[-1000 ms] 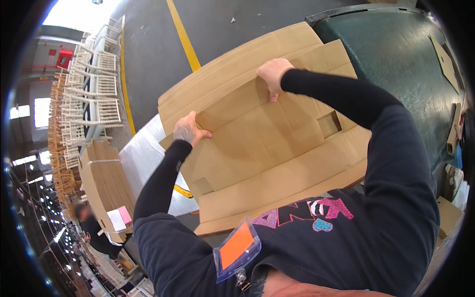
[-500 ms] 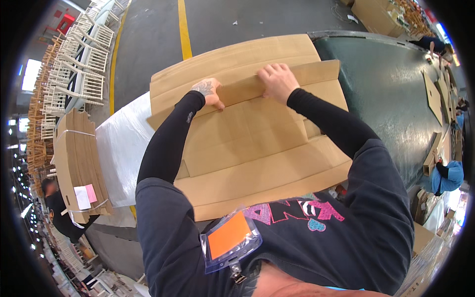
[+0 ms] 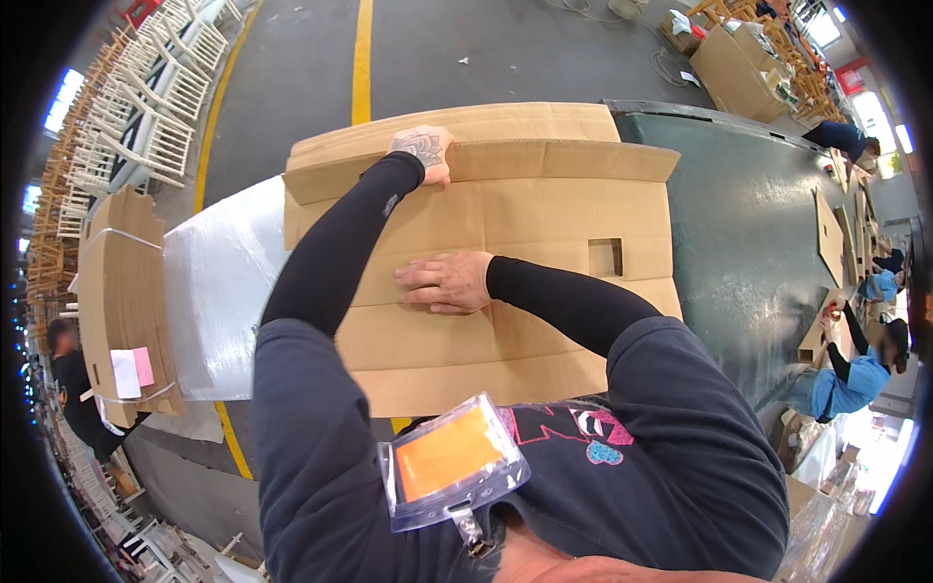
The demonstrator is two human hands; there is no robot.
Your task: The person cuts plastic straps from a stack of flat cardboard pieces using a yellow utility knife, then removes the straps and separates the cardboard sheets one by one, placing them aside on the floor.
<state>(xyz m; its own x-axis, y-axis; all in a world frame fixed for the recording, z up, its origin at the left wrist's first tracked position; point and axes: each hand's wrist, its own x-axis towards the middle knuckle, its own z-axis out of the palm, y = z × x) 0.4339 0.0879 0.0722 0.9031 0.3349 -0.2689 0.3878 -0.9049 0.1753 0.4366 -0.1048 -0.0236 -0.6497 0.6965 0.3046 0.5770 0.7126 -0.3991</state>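
Note:
A wide, creased cardboard sheet [image 3: 544,216] lies spread in front of me, with a raised flap [image 3: 564,160] along its far side. My left hand [image 3: 428,153] is closed over the left part of that flap, its fingertips partly hidden. Flat on the middle of the sheet rests my right hand [image 3: 445,282], fingers stretched toward the left and holding nothing. To the right of it the cardboard has a small rectangular cutout [image 3: 604,257].
A green tabletop [image 3: 729,214] extends to the right. On the left are a film-wrapped surface [image 3: 224,277] and a strapped stack of flat cardboard [image 3: 131,282]. Rows of white chairs [image 3: 165,107] stand beyond. A co-worker in blue [image 3: 850,384] handles cardboard at far right.
My right hand has left the flap and come nearer to me, down onto the sheet. My left hand has shifted slightly away along the flap. The cutout has come into sight.

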